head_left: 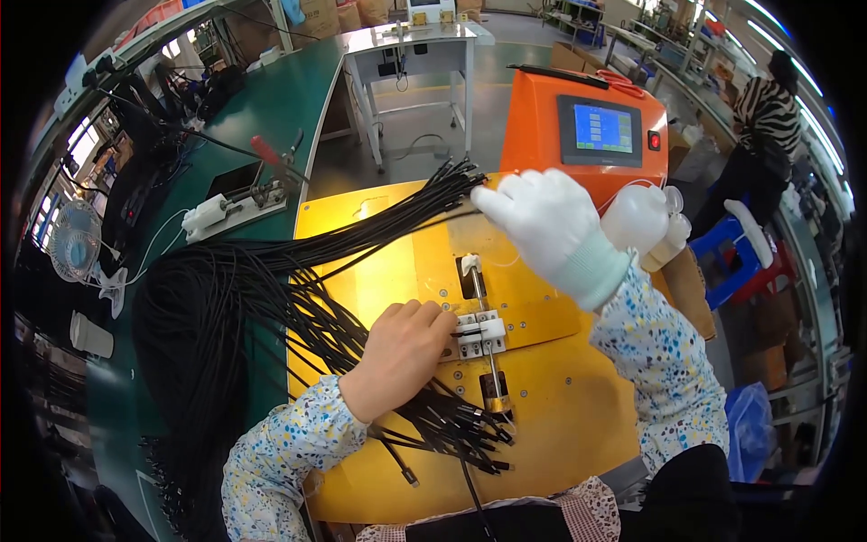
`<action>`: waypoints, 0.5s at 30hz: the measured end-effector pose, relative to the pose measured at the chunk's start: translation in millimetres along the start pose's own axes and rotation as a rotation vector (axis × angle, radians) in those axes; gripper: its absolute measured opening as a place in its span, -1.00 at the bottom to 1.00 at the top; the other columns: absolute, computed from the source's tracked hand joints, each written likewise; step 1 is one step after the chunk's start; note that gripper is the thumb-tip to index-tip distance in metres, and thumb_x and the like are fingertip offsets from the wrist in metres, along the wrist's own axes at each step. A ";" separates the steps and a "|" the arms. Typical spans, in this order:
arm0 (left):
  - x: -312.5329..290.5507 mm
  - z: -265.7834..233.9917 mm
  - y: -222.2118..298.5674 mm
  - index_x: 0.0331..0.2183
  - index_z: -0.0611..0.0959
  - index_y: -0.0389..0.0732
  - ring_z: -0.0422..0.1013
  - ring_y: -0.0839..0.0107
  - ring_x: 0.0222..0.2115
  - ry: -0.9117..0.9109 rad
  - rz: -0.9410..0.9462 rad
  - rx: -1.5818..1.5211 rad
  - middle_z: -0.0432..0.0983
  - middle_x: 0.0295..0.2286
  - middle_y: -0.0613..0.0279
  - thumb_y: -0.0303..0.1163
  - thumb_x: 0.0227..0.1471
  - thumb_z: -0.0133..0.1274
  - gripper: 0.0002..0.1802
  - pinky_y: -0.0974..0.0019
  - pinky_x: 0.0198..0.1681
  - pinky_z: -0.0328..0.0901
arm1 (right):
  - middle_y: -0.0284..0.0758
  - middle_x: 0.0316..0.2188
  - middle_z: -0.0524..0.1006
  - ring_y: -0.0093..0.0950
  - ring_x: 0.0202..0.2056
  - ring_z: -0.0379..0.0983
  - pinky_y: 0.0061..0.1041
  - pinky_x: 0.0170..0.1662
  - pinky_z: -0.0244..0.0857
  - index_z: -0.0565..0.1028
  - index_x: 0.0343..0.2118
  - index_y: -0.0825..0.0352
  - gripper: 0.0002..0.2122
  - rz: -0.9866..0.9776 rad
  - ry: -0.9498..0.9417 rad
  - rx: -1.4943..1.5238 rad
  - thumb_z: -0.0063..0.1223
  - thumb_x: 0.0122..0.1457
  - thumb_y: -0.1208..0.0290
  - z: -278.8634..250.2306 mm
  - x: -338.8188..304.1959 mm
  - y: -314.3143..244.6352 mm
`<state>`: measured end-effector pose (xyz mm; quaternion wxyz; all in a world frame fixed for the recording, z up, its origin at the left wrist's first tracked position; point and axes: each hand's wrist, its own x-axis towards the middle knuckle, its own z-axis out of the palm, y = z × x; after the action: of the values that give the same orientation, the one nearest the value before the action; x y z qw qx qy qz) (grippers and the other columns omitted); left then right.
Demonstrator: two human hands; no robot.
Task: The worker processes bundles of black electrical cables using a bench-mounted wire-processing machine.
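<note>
My bare left hand is closed at the left side of a small white clamp fixture on a yellow metal worktop. A short black cable end shows between its fingertips and the fixture. Farther off and to the right, my right hand, in a white glove, is raised with its fingers pinched. One black cable runs up to its fingertips, beside the tips of a long bundle of black cables. More cable ends with metal plugs fan out under my left wrist.
An orange machine with a touchscreen stands behind the worktop. White plastic bottles sit by my right forearm. A hand-lever clamp and a heap of cables lie on the green table. A person stands at the far right.
</note>
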<state>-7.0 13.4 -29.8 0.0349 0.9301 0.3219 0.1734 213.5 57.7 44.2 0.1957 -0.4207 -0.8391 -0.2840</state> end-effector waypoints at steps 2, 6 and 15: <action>0.1 2.3 -3.3 -0.42 0.51 -0.19 0.38 0.24 -0.43 -0.003 0.009 -0.009 0.41 -0.50 0.25 -0.44 -0.13 0.13 -0.85 0.24 -0.28 0.26 | -0.42 -0.57 0.37 -0.44 -0.45 0.40 -0.45 -0.39 0.26 0.49 -0.30 0.19 -0.81 0.018 0.003 0.036 0.03 -0.04 0.50 -1.5 -16.1 -3.1; 1.4 -0.6 2.3 -0.42 0.52 -0.19 0.37 0.24 -0.38 -0.015 0.016 0.018 0.41 -0.50 0.24 -0.46 -0.12 0.13 -0.86 0.24 -0.25 0.24 | -0.33 -0.55 0.43 -0.35 -0.44 0.44 -0.38 -0.37 0.30 0.50 -0.29 0.24 -0.84 0.173 -0.054 0.252 0.05 0.02 0.51 3.0 -35.8 -9.0; -2.5 -64.3 36.4 -0.29 0.62 -0.26 0.37 0.17 -0.14 0.084 -0.032 -0.268 0.41 -0.13 0.06 -0.39 -0.12 0.24 -0.72 0.21 -0.02 0.24 | -0.16 -0.45 0.53 -0.24 -0.40 0.51 -0.40 -0.31 0.36 0.50 -0.26 0.33 -0.86 0.378 -0.450 1.056 0.04 0.13 0.46 -31.8 -62.4 -60.2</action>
<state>-9.6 -19.9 36.2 0.1481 0.9037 0.3120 0.2530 202.7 -29.0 14.3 0.2430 -0.4581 -0.7982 0.3066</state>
